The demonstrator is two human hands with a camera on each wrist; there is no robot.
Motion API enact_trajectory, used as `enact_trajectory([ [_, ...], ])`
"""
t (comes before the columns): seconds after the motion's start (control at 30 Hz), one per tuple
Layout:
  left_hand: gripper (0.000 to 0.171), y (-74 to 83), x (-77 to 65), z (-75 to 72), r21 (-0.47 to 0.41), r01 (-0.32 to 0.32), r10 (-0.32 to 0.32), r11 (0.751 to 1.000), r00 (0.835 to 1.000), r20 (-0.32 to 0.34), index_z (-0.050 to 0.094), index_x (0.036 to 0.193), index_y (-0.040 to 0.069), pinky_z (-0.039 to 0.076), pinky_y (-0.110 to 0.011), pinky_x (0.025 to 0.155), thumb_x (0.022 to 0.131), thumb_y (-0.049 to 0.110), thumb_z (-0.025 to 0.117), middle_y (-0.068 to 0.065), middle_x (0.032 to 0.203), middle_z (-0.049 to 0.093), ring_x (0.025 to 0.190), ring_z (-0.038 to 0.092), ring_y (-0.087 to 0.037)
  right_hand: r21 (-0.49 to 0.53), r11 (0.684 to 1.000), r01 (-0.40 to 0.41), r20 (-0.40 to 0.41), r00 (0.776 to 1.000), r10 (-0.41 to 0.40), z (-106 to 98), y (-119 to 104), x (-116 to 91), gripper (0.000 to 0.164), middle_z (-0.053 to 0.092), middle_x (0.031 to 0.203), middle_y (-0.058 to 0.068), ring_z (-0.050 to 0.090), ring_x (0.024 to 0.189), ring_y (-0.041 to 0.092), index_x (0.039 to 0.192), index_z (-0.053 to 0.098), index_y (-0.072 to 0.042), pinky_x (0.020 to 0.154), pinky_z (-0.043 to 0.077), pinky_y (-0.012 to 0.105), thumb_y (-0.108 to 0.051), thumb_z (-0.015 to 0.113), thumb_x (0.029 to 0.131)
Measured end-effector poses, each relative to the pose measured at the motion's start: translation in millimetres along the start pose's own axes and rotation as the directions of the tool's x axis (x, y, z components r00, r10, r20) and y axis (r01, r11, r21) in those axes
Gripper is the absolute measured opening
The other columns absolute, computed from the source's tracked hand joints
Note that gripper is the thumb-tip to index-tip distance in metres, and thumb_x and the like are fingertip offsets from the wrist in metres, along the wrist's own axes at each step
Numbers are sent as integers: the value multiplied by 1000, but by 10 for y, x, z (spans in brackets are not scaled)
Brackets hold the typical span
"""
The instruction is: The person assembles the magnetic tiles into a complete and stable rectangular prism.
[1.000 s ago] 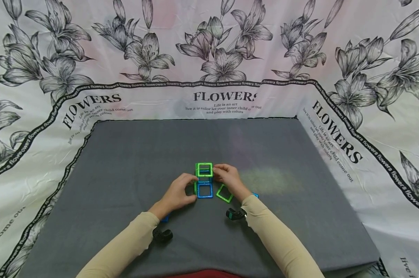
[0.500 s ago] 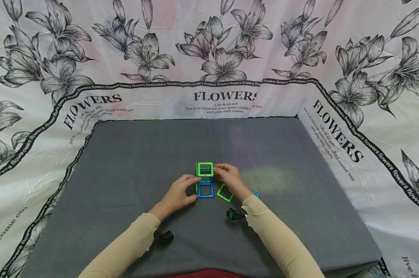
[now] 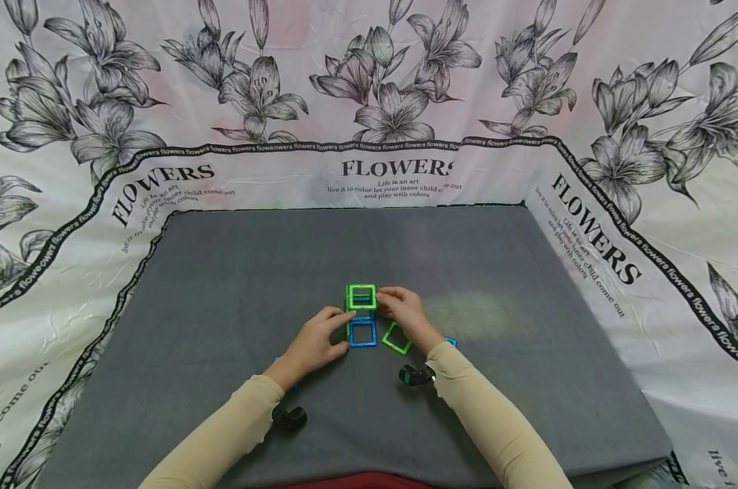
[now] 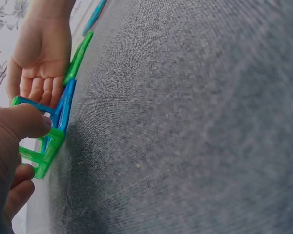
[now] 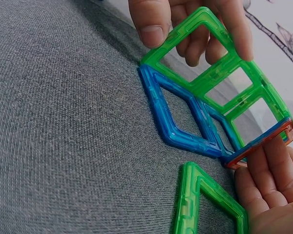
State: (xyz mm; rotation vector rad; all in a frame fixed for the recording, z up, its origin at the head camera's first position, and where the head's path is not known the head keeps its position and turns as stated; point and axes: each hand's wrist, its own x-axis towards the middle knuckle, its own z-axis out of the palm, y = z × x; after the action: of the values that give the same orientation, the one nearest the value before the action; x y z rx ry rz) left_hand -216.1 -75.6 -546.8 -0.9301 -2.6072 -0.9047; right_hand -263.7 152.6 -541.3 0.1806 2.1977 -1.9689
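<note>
A small build of square magnetic tiles stands mid-table. Its green walls (image 5: pixel 217 73) rise upright beside flat blue tiles (image 5: pixel 168 131). An orange-red tile (image 5: pixel 234 164) with a blue edge stands at its right end. My left hand (image 3: pixel 310 338) pinches the green side between thumb and fingers, with the index finger reaching over the top. From the right, my right hand (image 3: pixel 408 316) holds the orange-red tile, its fingers behind it and the thumb at its edge. A loose green tile (image 3: pixel 389 347) lies flat just below the right hand.
A blue tile (image 3: pixel 451 341) lies partly hidden behind the right wrist. Another blue piece (image 3: pixel 276 358) peeks out by the left wrist. Dark bands (image 3: pixel 291 418) hang under the wrists. Grey cloth (image 3: pixel 253 258) covers the table, with a flower-printed sheet (image 3: pixel 393 68) around it.
My left hand has crept slightly to the right, its index finger further over the build. A blue piece now shows left of that wrist. The right hand has stayed nearly still.
</note>
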Motion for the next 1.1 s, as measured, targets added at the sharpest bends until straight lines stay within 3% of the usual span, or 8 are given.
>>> enact_trajectory([
  [0.63,58,29,15,-29,6,16,-17,1000,1000,26,66,135,5,59,-42,83,79,6,83,-14,115,66,95,67,-24,-5,1000,9,14,1000,-9,-3,22,5,35,71,98,1,65,83,7,129,66,1,90,59,39,-21,64,101],
  [0.73,58,22,10,-27,-20,17,-16,1000,1000,16,67,135,5,59,-43,83,79,8,83,-14,115,66,96,67,-25,-9,1000,5,11,1000,-5,3,19,-6,34,71,99,3,65,83,8,128,67,0,88,60,38,-20,63,101],
  [0.83,55,12,12,-9,-81,56,-56,995,998,-1,67,135,5,58,-44,86,82,12,80,-14,116,67,98,67,-26,-6,1000,-1,4,1000,1,-1,12,-19,33,72,99,4,65,83,8,128,67,0,87,60,38,-18,63,101],
  [0.97,51,-2,29,20,-219,166,-180,961,983,-45,64,136,6,59,-44,89,87,17,75,-14,116,70,102,69,-27,0,1000,-6,-2,1000,6,5,-5,-29,33,72,97,4,66,81,8,127,67,2,85,60,36,-18,64,100],
  [1.03,47,4,61,23,-299,231,-260,926,964,-60,63,136,5,59,-44,89,92,18,72,-14,115,71,102,70,-28,4,1000,-8,-2,1000,8,8,-14,-26,33,72,97,3,65,81,8,126,68,2,84,60,35,-18,65,100],
  [1.1,40,27,114,8,-365,316,-359,876,932,-56,65,134,7,59,-43,87,97,21,67,-14,114,72,100,71,-27,2,1000,-4,2,1000,4,6,-16,-19,33,72,97,3,65,81,7,127,67,2,84,60,35,-17,64,101],
])
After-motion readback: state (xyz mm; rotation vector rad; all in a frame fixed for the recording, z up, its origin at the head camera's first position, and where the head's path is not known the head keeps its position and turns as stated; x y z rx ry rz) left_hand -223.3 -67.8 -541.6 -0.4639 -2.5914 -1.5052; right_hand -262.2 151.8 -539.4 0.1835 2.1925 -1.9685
